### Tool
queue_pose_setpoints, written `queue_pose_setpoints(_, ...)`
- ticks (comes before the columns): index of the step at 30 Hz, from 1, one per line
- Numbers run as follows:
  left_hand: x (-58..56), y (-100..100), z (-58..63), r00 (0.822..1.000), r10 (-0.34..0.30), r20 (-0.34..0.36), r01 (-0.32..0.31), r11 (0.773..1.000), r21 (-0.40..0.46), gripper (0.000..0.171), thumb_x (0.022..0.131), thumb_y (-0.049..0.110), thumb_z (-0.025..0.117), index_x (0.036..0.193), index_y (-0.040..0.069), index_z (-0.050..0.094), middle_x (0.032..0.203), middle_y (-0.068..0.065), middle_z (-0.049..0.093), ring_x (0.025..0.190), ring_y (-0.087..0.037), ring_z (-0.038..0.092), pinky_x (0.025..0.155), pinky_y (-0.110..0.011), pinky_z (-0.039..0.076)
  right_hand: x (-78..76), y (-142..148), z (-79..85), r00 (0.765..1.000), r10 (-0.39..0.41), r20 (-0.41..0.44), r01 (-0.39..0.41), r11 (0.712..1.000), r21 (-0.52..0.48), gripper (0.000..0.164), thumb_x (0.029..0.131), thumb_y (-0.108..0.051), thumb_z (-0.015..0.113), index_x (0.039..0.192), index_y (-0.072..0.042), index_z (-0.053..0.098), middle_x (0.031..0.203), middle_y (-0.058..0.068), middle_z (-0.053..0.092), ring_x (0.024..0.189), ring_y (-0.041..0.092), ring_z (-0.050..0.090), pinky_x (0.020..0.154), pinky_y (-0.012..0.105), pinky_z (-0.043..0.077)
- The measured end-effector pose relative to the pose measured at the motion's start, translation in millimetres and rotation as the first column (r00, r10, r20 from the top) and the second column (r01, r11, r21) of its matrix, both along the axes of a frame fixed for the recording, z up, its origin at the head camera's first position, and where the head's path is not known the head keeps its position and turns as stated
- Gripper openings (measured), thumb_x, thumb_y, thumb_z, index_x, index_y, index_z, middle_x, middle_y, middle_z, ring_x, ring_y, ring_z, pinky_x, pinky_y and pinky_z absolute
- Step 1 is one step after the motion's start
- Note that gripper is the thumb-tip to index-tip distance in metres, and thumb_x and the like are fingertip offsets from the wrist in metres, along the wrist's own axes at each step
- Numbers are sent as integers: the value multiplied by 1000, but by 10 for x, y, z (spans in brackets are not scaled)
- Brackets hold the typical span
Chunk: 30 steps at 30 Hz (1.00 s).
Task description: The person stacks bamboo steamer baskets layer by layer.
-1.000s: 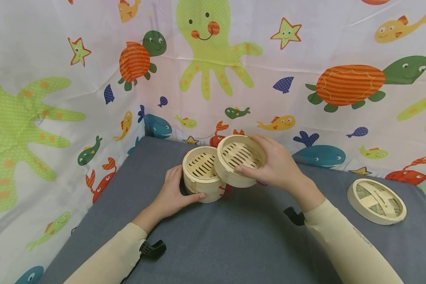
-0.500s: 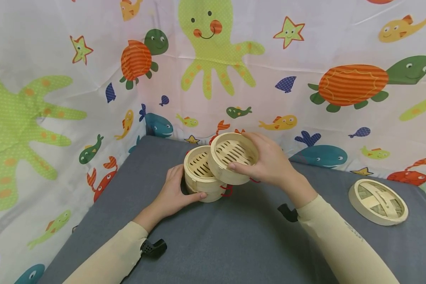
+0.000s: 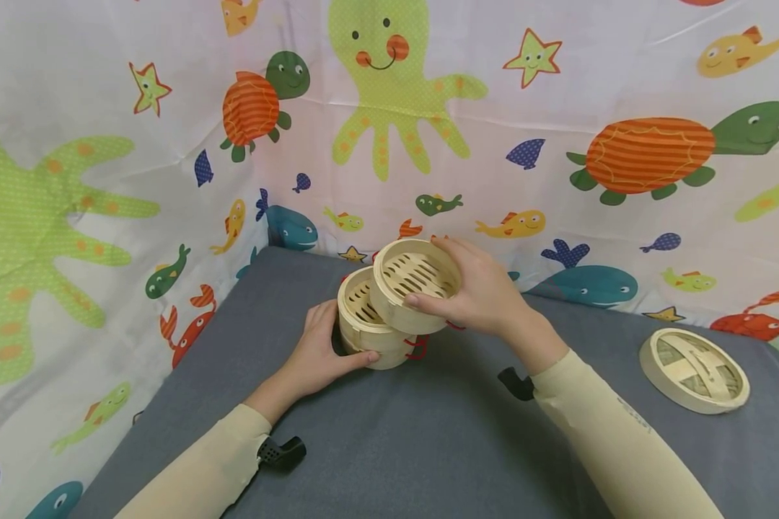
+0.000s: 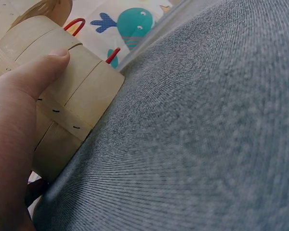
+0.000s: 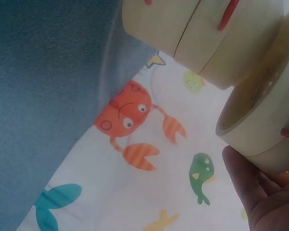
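Two round bamboo steamer baskets (image 3: pixel 363 334) with red loops at the side stand stacked on the grey cloth. My left hand (image 3: pixel 314 357) grips this stack from the left, its thumb lying across the front near the seam; in the left wrist view the thumb presses the pale wall (image 4: pixel 94 86). A third steamer basket (image 3: pixel 402 317), tilted, hangs above the stack's right half. My right hand (image 3: pixel 480 288) holds it by the right rim, thumb in front. In the right wrist view its lower edge (image 5: pixel 260 144) is apart from the stack on one side; contact elsewhere is unclear.
A woven bamboo steamer lid (image 3: pixel 694 371) with a strap handle lies at the right of the grey table surface (image 3: pixel 428 447). A fabric backdrop (image 3: pixel 389 202) printed with sea animals rises behind and to the left.
My right hand has carried the tilted basket leftward and slightly up, so it overlaps more of the stack. The left hand keeps its grip on the stack. The view has shifted slightly.
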<state>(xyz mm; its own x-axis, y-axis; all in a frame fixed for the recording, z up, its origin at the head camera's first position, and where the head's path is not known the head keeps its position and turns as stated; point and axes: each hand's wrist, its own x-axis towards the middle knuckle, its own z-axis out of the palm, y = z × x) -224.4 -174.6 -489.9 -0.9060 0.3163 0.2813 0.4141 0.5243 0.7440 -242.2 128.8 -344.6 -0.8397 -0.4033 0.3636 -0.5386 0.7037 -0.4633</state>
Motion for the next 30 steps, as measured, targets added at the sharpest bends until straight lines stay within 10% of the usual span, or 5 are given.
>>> queue_pose_setpoints(30, -2, -2, -2, 1000, -14, -7, 14, 1000, 6, 110, 83, 55, 94, 169, 18, 36, 165, -5, 42, 152, -29, 27, 120, -61, 33, -89, -319, 32, 999, 43, -4, -43, 999, -1, 98, 80, -73, 83, 153, -11, 60, 147, 8, 65, 132, 30, 61, 108, 57, 50)
